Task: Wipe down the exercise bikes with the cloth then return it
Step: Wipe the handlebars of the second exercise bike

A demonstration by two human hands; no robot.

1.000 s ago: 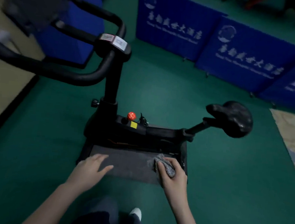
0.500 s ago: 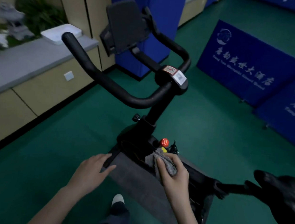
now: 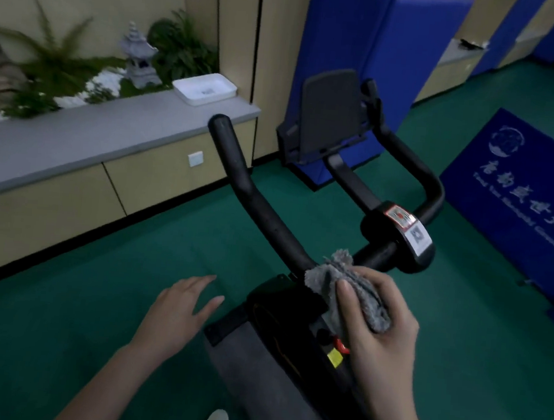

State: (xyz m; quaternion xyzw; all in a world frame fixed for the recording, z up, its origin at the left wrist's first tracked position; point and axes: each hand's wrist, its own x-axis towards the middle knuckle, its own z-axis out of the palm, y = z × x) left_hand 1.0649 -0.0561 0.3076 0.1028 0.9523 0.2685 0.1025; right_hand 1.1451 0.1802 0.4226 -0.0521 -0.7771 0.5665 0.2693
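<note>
1. Head view: a grey cloth (image 3: 352, 285) is gripped bunched up in the right hand (image 3: 379, 320), with the thumb laid across it and the fingers curled round the far side.
2. The cloth is held right at the low bend of the black handlebar (image 3: 253, 201) of the exercise bike (image 3: 272, 299). Actual contact can't be confirmed tbh.
3. The left hand (image 3: 174, 314) is kept open, fingers loosely spread and nothing held, over the green floor (image 3: 96, 295) just left of the bike frame.
4. A red knob (image 3: 341, 345) and a yellow sticker (image 3: 334, 358) are seen just below the right hand.
5. Far left, a white tray (image 3: 205, 89) is set on a grey counter (image 3: 109, 130).
</note>
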